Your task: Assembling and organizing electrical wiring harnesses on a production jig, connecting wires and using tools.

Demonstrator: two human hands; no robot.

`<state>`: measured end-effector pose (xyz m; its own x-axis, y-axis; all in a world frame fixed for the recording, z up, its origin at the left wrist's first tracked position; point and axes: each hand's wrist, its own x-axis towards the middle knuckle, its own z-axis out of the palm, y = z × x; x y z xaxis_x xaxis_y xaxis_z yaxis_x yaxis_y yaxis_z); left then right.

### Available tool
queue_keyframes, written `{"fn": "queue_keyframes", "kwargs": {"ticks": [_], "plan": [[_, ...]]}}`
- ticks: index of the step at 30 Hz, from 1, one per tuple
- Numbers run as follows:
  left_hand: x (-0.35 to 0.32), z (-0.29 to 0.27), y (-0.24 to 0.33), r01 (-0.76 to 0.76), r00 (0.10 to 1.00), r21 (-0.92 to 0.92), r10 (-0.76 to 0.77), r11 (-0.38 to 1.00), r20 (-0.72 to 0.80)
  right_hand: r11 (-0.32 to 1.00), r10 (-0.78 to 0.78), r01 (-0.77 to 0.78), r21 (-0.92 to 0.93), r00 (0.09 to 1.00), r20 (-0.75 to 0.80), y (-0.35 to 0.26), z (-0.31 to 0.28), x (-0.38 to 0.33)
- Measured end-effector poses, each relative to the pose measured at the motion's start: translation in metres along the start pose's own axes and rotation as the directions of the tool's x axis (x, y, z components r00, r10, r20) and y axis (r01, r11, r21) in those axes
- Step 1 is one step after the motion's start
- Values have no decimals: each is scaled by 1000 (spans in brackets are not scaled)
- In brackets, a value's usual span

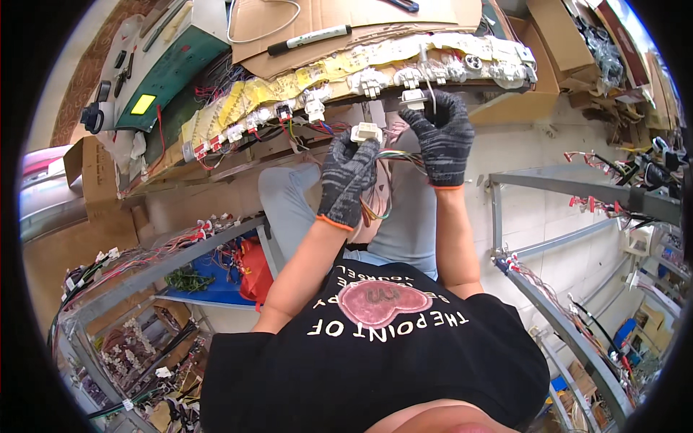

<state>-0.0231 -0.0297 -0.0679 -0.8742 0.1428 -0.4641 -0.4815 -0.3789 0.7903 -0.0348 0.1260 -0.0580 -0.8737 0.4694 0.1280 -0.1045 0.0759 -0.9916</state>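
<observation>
My left hand (345,177), in a dark grey knitted glove with an orange cuff, is closed on a white plastic wire connector (367,132). My right hand (445,141), gloved the same way, pinches another white connector (413,99) a little higher and to the right. A bundle of coloured wires (401,155) runs between the two hands, and part of it hangs below my left hand. Just beyond my hands, a row of white connectors (369,82) is fixed along the bench edge over yellow and white tape (289,86). The fingertips are partly hidden behind the connectors.
On the bench lie cardboard (375,16) and a black-and-white marker (309,40). A green tester box (177,79) with a lit yellow screen stands at the left. Metal racks with wire harnesses (577,184) flank me. A red bag (254,270) sits at lower left.
</observation>
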Motion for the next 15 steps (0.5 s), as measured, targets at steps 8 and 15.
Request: {"fn": "queue_keyframes", "kwargs": {"ticks": [8,15], "plan": [[21,28,16,62,991,239,-31,969,-128,996,-57,61,63,996,-69,-4,8,6],[21,40,21,-126,975,389,186,912,-121,743,-520,431,-512,853,-35,-7,-5,-40]]}}
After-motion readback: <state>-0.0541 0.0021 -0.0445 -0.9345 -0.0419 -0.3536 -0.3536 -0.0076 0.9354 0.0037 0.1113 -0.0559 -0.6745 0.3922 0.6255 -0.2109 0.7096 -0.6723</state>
